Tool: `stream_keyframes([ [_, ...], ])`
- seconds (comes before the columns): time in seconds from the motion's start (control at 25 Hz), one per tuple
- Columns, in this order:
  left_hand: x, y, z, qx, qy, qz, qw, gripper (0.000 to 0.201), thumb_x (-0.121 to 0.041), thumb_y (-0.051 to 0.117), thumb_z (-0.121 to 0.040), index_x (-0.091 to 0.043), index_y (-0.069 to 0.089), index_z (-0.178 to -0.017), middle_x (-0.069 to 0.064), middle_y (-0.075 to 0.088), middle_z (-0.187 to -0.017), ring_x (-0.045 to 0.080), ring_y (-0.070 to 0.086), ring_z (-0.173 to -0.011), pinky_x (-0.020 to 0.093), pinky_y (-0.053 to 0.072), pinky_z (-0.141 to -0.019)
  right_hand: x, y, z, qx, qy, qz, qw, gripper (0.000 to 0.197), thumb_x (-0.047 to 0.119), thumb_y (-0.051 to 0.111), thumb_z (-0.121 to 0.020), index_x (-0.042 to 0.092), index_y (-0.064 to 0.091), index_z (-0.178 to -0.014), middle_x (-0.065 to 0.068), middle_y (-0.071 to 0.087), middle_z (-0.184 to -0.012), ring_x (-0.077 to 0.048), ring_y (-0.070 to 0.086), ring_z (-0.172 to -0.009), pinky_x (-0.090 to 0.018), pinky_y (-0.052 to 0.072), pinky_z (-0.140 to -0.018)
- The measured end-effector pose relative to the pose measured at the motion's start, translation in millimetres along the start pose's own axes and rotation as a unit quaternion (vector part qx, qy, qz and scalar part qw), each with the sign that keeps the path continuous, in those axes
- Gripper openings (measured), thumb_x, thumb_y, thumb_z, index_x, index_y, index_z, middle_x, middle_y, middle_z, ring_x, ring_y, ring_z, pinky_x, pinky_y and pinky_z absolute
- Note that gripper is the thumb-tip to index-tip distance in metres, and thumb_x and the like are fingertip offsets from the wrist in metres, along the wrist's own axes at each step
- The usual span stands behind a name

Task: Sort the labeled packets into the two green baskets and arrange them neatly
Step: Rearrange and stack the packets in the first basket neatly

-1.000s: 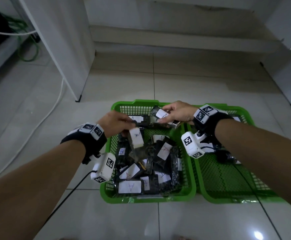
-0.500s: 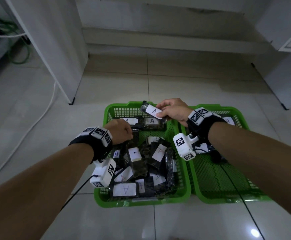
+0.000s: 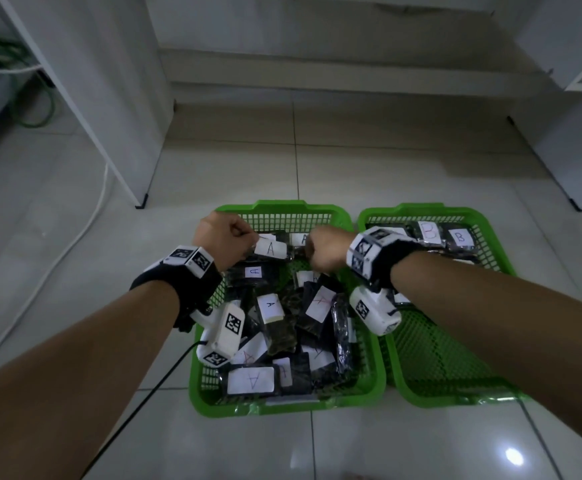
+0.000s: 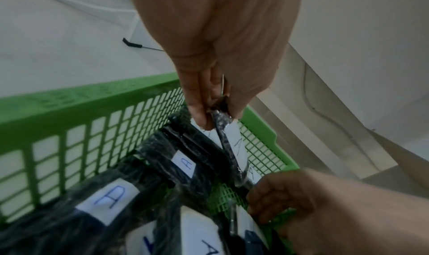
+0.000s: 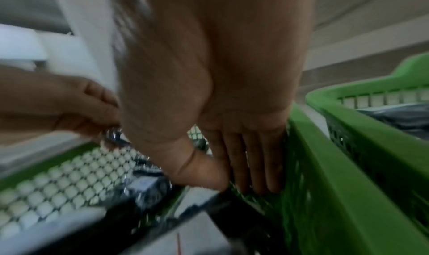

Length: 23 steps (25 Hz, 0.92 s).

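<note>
Item: A-labelled packet point(image 3: 271, 249), now lowered from above into the far end of the left basket point(image 3: 372, 372), my left hand point(image 3: 222, 241) pinching its end, my right hand point(image 3: 324, 249) alongside, fingers straight, gripping nothing; A-row grows.

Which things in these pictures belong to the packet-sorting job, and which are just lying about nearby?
Part of the job:
- left basket, full of A packets
- right basket, holding B packets
- A packet pinched by the left hand
- right hand, down among the packets

Just lying about:
- white cable on the floor
- green hose
- white cabinet
</note>
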State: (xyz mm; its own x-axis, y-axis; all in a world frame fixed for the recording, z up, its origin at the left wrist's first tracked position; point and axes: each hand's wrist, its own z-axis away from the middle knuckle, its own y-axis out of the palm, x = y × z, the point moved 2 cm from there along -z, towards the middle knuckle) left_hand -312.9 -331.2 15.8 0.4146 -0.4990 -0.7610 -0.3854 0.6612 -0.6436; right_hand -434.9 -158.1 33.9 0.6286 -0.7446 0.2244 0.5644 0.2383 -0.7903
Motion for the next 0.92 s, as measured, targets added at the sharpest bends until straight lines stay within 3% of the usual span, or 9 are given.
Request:
stream_keyframes([
  [0.08,4.3,-4.1,4.5,0.003,0.0,-0.049,0.999,0.006,-0.024,0.077,-0.081,-0.018,0.076,-0.08,-0.004,0.071,-0.077,0.014,0.067,-0.075,0.02,0.052,-0.061,6.5,15.5,1.1,0.056,-0.019,0.127,0.99,0.027,0.019,0.062,-0.093,0.003,0.067,-0.115,-0.013,0.069,-0.109,-0.022,0.061,-0.08,-0.026,0.046,-0.053],
  [0.16,5.3,-5.9,7.2,0.011,-0.009,-0.069,0.997,0.003,-0.019,0.074,-0.083,-0.018,0.076,-0.081,-0.003,0.072,-0.081,0.014,0.067,-0.078,0.014,0.046,-0.059,7.3,19.3,-0.1,0.067,-0.031,0.147,0.986,0.02,0.021,0.061,-0.094,0.003,0.066,-0.1,-0.009,0.064,-0.091,-0.021,0.055,-0.071,-0.026,0.04,-0.05],
  [0.24,6.8,-2.0,5.6,0.042,-0.042,-0.016,0.998,0.014,-0.009,0.068,-0.086,-0.018,0.074,-0.078,0.002,0.074,-0.082,0.018,0.072,-0.076,0.025,0.059,-0.067,3.7,13.6,-0.9,0.07,-0.033,0.121,0.99,0.019,0.018,0.061,-0.093,0.002,0.07,-0.097,-0.008,0.065,-0.087,-0.025,0.062,-0.077,-0.029,0.047,-0.059],
  [0.36,8.8,4.6,3.2,0.074,-0.081,0.037,0.993,0.02,-0.003,0.063,-0.088,-0.016,0.072,-0.076,0.012,0.075,-0.082,0.028,0.074,-0.074,0.045,0.062,-0.073,-2.4,1.9,4.0,0.104,-0.04,0.062,0.992,0.024,0.018,0.06,-0.095,0.01,0.071,-0.115,-0.004,0.067,-0.109,-0.023,0.062,-0.094,-0.032,0.052,-0.073],
  [0.48,-0.1,12.9,3.3,0.076,-0.07,0.024,0.994,0.014,-0.006,0.067,-0.086,-0.017,0.074,-0.079,0.01,0.075,-0.082,0.025,0.072,-0.072,0.04,0.062,-0.073,-9.3,1.2,6.0,0.182,-0.025,-0.008,0.983,0.018,0.017,0.062,-0.097,0.009,0.066,-0.113,-0.015,0.068,-0.115,-0.025,0.063,-0.093,-0.033,0.056,-0.074],
  [0.6,-11.1,28.1,10.2,0.114,-0.064,0.015,0.991,0.012,-0.008,0.074,-0.083,-0.019,0.075,-0.077,0.006,0.075,-0.077,0.023,0.071,-0.066,0.033,0.062,-0.067,-14.4,2.0,8.9,0.238,0.012,-0.127,0.963,0.031,0.004,0.064,-0.093,-0.005,0.061,-0.123,-0.03,0.065,-0.102,-0.031,0.063,-0.084,-0.052,0.059,-0.088],
  [0.72,-12.9,46.4,12.5,0.123,-0.055,0.017,0.991,0.006,-0.013,0.078,-0.079,-0.019,0.078,-0.076,0.004,0.075,-0.075,0.023,0.073,-0.069,0.036,0.062,-0.072,-19.0,-8.4,12.0,0.196,0.014,-0.125,0.973,0.025,0.004,0.066,-0.092,-0.007,0.065,-0.115,-0.019,0.066,-0.093,-0.034,0.073,-0.087,-0.047,0.063,-0.077],
  [0.84,-16.0,57.5,12.9,0.109,-0.05,-0.007,0.993,0.003,-0.016,0.076,-0.08,-0.017,0.077,-0.083,0.003,0.075,-0.079,0.019,0.072,-0.074,0.03,0.06,-0.076,-32.7,-26.3,11.7,0.091,0.02,-0.158,0.983,0.006,0.0,0.059,-0.085,-0.004,0.06,-0.088,-0.014,0.062,-0.087,-0.03,0.07,-0.07,-0.031,0.058,-0.058],
  [0.92,-17.0,60.5,12.9,0.095,-0.059,-0.023,0.993,0.005,-0.017,0.077,-0.078,-0.019,0.074,-0.082,0.002,0.074,-0.081,0.019,0.071,-0.081,0.029,0.059,-0.078,-43.9,-36.8,11.9,0.019,0.032,-0.197,0.98,0.009,0.002,0.056,-0.085,-0.003,0.062,-0.087,-0.016,0.06,-0.083,-0.028,0.07,-0.064,-0.031,0.058,-0.053],
])
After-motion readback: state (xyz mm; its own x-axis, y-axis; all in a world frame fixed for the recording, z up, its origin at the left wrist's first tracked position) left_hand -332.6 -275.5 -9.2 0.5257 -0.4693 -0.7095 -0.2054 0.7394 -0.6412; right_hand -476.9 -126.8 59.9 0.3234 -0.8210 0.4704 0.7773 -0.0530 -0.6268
